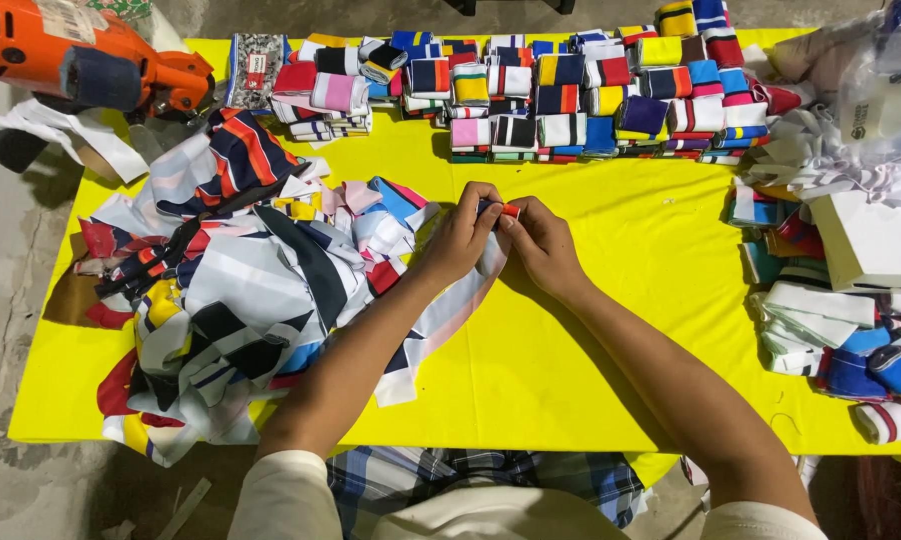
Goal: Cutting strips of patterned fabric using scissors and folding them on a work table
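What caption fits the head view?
Both hands fold a striped fabric strip over a yellow table.

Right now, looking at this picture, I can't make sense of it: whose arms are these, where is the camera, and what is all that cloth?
There is no machine here. The one picture comes from a camera worn on a person's head, looking down at their own two bare arms.

The surface is a yellow table. On its left lies a loose heap of striped fabric strips. Along the far edge stand rows of folded striped pieces, with more folded pieces and a white box on the right. An orange power tool sits at the far left corner.

The left hand and right hand meet at the middle, together pinching the end of one fabric strip, which trails back toward the person.
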